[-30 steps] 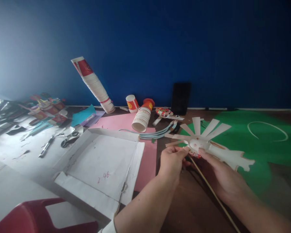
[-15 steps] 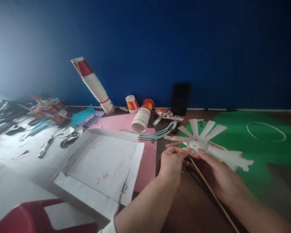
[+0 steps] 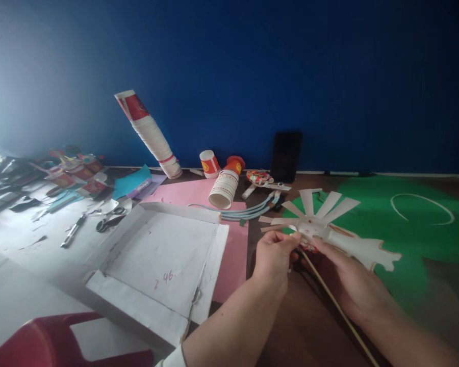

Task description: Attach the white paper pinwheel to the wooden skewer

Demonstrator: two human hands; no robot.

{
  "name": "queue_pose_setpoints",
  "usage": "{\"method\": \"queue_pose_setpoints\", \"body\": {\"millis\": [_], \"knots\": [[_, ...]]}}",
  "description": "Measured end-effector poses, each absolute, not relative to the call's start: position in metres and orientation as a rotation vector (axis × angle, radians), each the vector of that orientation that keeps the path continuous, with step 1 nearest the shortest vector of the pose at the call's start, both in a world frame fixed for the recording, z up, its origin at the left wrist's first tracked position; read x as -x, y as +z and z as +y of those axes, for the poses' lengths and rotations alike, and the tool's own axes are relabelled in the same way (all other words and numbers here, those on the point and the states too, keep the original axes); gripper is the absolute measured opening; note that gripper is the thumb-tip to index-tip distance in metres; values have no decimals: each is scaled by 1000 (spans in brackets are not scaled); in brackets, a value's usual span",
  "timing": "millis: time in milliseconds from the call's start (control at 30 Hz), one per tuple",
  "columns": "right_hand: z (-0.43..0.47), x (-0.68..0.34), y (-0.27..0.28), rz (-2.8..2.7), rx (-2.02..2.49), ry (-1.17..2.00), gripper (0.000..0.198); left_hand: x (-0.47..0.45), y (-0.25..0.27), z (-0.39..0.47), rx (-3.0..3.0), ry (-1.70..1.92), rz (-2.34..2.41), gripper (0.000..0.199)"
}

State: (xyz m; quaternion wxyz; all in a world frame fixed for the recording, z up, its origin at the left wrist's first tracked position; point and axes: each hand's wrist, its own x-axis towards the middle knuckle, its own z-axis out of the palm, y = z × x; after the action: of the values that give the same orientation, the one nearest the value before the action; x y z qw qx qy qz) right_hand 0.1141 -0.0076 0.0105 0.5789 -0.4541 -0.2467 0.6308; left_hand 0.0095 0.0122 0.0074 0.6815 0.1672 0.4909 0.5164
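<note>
- We hold the craft, its strips fanned out, at the right, by the green sheet.
- Our left hand pinches its near edge, beside the tip of the stick.
- Our right hand clamps it, thumb on top, fingers partly hidden.
- Left of our hands lie the pink sheet and the box.
- At the far side we see cups and a phone.
</note>
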Motion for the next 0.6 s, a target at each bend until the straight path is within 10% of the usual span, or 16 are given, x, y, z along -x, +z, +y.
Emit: {"method": "queue_pose_setpoints", "body": {"millis": [600], "knots": [[-7,-114,10,-546,1014,1508,33,-12,1,14,-399,1128,1081,46]]}}
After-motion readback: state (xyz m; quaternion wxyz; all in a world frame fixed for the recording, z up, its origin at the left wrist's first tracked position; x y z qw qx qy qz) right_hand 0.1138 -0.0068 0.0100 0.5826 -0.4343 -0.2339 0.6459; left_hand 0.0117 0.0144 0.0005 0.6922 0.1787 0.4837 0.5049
